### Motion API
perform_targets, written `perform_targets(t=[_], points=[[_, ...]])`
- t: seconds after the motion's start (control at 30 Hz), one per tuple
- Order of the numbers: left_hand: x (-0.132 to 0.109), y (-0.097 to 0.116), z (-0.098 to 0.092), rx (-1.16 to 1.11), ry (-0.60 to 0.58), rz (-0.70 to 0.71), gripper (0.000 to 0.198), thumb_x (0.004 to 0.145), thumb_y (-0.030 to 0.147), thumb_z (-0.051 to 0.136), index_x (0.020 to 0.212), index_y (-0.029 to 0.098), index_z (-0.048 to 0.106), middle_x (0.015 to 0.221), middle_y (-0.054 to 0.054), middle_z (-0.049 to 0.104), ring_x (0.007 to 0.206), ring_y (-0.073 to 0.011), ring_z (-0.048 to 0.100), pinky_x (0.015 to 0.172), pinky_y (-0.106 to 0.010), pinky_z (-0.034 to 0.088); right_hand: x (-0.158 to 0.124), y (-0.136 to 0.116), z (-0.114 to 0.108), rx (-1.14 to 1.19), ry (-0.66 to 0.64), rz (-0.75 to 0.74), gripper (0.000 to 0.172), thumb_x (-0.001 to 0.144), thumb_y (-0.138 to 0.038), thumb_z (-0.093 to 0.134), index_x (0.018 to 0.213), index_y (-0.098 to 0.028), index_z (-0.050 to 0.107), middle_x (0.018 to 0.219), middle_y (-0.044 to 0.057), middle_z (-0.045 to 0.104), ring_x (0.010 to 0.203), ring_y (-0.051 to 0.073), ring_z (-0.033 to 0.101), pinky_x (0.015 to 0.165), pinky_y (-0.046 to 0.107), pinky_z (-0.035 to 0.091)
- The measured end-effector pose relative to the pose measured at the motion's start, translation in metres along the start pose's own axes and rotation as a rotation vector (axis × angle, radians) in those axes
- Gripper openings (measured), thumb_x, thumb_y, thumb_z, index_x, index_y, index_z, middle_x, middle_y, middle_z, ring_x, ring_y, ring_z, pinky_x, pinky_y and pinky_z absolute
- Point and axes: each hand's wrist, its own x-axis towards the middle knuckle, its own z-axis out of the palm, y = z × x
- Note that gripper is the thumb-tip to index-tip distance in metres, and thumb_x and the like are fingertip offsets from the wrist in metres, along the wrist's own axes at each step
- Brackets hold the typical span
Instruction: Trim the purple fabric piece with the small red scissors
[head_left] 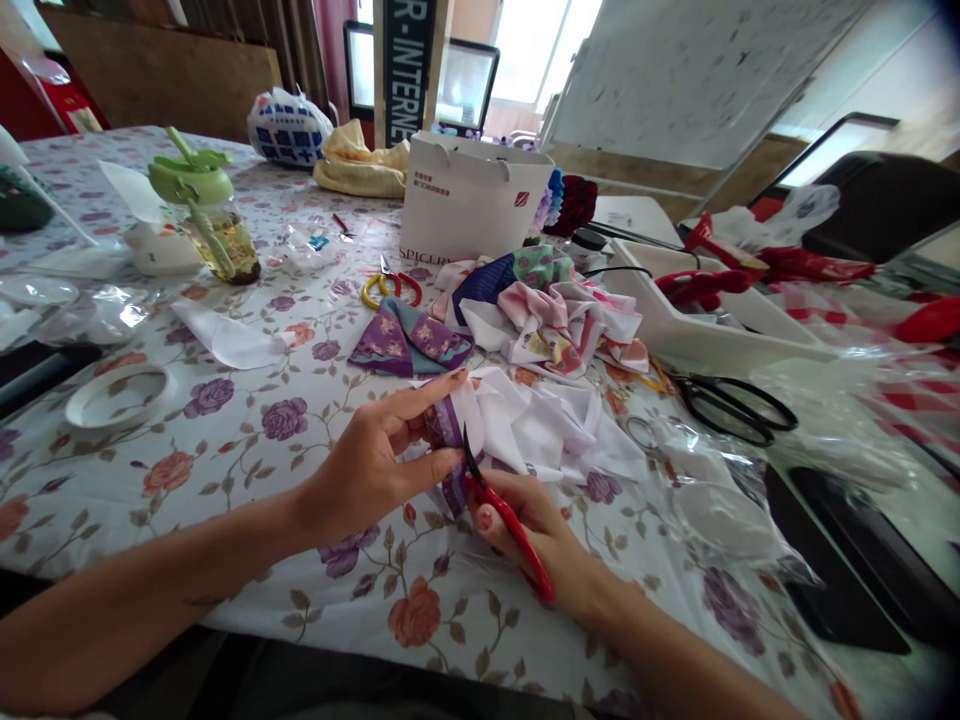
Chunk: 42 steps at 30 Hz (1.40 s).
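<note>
Hands together, left hand pinching one purple-trimmed cloth, right hand gripping red scissors

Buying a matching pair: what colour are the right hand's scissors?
Red: the scissors in the right hand have red handles, clearest in the head view.

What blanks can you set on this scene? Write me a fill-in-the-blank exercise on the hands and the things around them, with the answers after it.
1. The right hand grips small scissors with ____ handles.
2. The left hand pinches white cloth with a ____ band on it.
3. Beside a purple-and-teal patterned cloth lie other scissors with one red handle and one ____ handle.
4. Large scissors with ____ handles lie on the flower-printed tablecloth.

Answers: red; purple; yellow; black.
</note>
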Motion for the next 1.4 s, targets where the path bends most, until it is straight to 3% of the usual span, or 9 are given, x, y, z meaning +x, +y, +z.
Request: perform_targets(t=[0.63, 1.4], points=[[0.0003, 0.0007, 0.0009, -0.017, -0.014, -0.009, 0.062, 0.078, 0.017, 0.071, 0.136, 0.027, 0.051, 0.139, -0.002, 0.057, 0.128, -0.0224, 0.052, 0.106, -0.031, 0.047, -0.0017, -0.0031, 0.0016, 0.052, -0.008, -0.005, 0.052, 0.082, -0.064, 0.056, 0.062, -0.019, 0.038, 0.058, -0.007, 0.025, 0.054, 0.008, 0.018, 0.047, 0.025, 0.017], [-0.0003, 0.0012, -0.0017, -0.001, -0.03, -0.022, 0.063, 0.078, 0.018, 0.072, 0.136, 0.029, 0.051, 0.146, -0.001, 0.049, 0.132, -0.0231, 0.048, 0.11, -0.033, 0.043, -0.001, -0.0027, 0.0009, 0.073, 0.005, -0.009, 0.054, 0.08, -0.066, 0.057, 0.061, -0.02, 0.036, 0.059, -0.006, 0.026, 0.056, 0.009, 0.019, 0.048, 0.025, 0.016]])
